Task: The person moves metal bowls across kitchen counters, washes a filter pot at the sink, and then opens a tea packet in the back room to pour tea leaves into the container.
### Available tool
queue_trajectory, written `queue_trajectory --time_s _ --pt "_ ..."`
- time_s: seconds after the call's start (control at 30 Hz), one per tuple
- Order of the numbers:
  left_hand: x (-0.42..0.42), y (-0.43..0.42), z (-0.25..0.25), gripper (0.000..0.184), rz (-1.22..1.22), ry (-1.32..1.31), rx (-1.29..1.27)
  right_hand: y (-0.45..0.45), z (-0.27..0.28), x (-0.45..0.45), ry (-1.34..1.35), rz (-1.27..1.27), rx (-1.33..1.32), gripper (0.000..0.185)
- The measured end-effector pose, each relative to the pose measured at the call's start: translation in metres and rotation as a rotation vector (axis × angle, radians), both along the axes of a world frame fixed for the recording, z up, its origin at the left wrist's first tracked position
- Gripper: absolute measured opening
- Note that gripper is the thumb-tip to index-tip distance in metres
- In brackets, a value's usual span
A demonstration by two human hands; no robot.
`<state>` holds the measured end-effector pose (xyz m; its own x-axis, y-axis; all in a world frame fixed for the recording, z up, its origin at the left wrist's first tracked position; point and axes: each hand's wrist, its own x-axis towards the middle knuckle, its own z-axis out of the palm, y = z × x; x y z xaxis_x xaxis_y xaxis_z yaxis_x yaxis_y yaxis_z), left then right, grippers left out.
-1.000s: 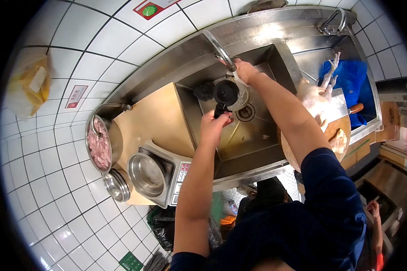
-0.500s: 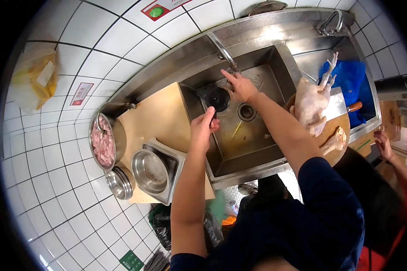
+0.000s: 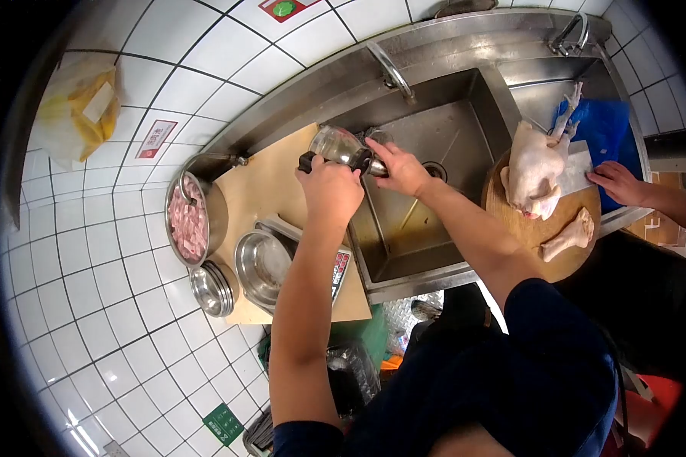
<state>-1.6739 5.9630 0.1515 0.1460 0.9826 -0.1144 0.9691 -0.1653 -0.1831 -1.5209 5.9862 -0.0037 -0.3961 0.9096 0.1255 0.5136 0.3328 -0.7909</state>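
My left hand (image 3: pixel 331 186) is closed around the black handle of a clear glass pot (image 3: pixel 335 142), which is tipped on its side above the left edge of the sink (image 3: pixel 427 228). On the pot's dark, metallic end is my right hand (image 3: pixel 402 174), its fingers curled against it. Whether that end is the rim or the base is hard to make out. The tap (image 3: pixel 392 74) is just beyond the pot, over the sink.
At right, a plucked chicken (image 3: pixel 532 164) and a leg piece (image 3: pixel 570 234) lie on a round board (image 3: pixel 503 217). A co-worker's hand (image 3: pixel 617 183) is at the cleaver (image 3: pixel 575 169). Cut meat fills a pot (image 3: pixel 219 217) at left, near metal bowls (image 3: pixel 209 289) and a scale (image 3: pixel 341 266).
The glass pot has come up out of the sink and moved left, tilted. My right hand has gone from near the tap to the pot. The co-worker's hand has reached the cleaver.
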Motion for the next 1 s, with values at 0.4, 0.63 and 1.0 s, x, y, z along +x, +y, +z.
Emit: queue_trajectory --time_s 0.4,0.63,1.0 --pt "0.0 -0.014 0.019 0.026 -0.265 0.099 0.068 -0.008 -0.017 -0.025 0.473 -0.126 -0.58 0.09" --pt "-0.004 -0.02 0.029 0.011 -0.411 -0.013 0.263 -0.007 -0.045 -0.03 1.44 -0.356 -1.497 0.041" --pt "-0.003 -0.031 0.054 0.01 -0.469 0.004 0.296 -0.026 -0.066 -0.043 2.107 -0.879 -1.713 0.022"
